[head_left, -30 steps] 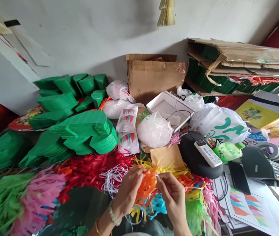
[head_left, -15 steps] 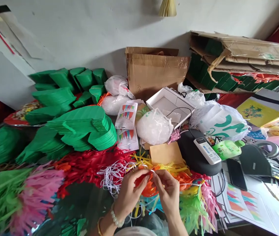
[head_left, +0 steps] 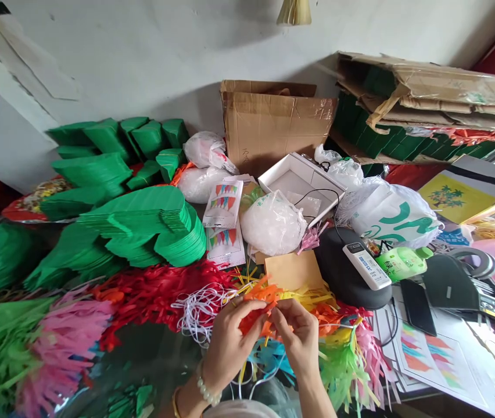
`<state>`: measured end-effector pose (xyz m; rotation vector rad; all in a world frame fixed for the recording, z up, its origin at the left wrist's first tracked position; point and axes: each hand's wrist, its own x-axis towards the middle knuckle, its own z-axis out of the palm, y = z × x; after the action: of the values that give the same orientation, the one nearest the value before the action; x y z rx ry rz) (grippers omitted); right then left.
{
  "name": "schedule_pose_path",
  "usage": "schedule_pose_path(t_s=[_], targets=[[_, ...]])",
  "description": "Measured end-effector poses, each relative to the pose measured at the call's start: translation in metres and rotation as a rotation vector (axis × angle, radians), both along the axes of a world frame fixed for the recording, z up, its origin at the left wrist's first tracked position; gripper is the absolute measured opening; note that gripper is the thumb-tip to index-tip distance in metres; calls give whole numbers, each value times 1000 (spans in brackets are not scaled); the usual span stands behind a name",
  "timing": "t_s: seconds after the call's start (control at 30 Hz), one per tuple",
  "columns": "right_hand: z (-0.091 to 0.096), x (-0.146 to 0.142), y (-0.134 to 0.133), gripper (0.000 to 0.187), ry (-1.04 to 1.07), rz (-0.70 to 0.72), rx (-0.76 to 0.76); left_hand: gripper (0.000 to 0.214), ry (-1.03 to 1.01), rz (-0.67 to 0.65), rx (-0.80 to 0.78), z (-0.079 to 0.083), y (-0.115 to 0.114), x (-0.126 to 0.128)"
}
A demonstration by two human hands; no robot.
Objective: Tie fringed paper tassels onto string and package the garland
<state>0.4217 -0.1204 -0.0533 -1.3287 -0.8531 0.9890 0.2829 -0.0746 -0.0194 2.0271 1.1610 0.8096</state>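
Both my hands meet at the front middle of the table. My left hand (head_left: 235, 337), with a pearl bracelet at the wrist, pinches an orange paper tassel (head_left: 259, 303) whose cut strips stick up between the fingers. Close beside it, my right hand (head_left: 296, 334) has thumb and forefinger pinched at the same orange strips; the exact spot they grip is covered by the fingers. White cord (head_left: 195, 310) lies in a loose tangle left of my hands. Blue strips (head_left: 280, 357) and more white string hang below them. A green tassel (head_left: 341, 368) lies by my right wrist.
Green paper stacks (head_left: 138, 212) fill the left, above red fringe (head_left: 155, 293). Behind my hands are a tan card (head_left: 293, 271), a plastic bag (head_left: 273, 223) and a white box (head_left: 269, 174). To the right lie a black case (head_left: 334, 278), a green bottle (head_left: 404, 263) and a phone (head_left: 419, 307).
The orange tassel has come up between my hands, its strips now standing above the fingers. The white string earlier visible between my fingertips is now hidden there. My hands keep nearly the same place.
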Motion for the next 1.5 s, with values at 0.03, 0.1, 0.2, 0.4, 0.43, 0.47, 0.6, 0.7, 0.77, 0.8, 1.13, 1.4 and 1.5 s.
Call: schedule_pose_path(t_s=[0.03, 0.1, 0.2, 0.4, 0.43, 0.47, 0.6, 0.7, 0.77, 0.8, 1.13, 1.4, 1.5], targets=[[-1, 0, 0, 24, 7, 3, 9, 10, -4, -12, -43, 2, 1, 1], [-3, 1, -2, 24, 26, 4, 25, 7, -6, -44, -123, 5, 2, 1], [-4, 1, -3, 23, 61, -15, 23, 6, 40, -35, -58, 7, 3, 1], [-1, -5, -5, 23, 74, -53, -7, 5, 159, 43, 299, -3, -1, 2], [-1, -6, -4, 24, 86, -52, -11, 7, 176, 44, 346, -4, -2, 3], [-1, -6, -4, 24, 102, -54, -15, 8, 195, 42, 388, -5, -3, 4], [0, -7, -1, 26, 178, -55, -20, 9, 245, 43, 512, -3, -6, 8], [2, -6, -1, 27, 206, -37, -24, 10, 262, 34, 551, -1, -6, 10], [2, -5, -1, 28, 200, -31, -34, 11, 265, 29, 537, 1, -6, 10], [2, -4, -2, 28, 194, -28, -39, 12, 263, 26, 530, 2, -7, 10], [-3, -3, -3, 24, 124, -15, -43, 12, 281, -40, 537, -3, -7, 10], [3, 2, -4, 17, -95, 44, -20, 17, 249, -79, 503, -8, -7, 5], [0, 3, -7, 18, -111, -29, 14, 29, 131, -9, 324, 0, -8, 2]])
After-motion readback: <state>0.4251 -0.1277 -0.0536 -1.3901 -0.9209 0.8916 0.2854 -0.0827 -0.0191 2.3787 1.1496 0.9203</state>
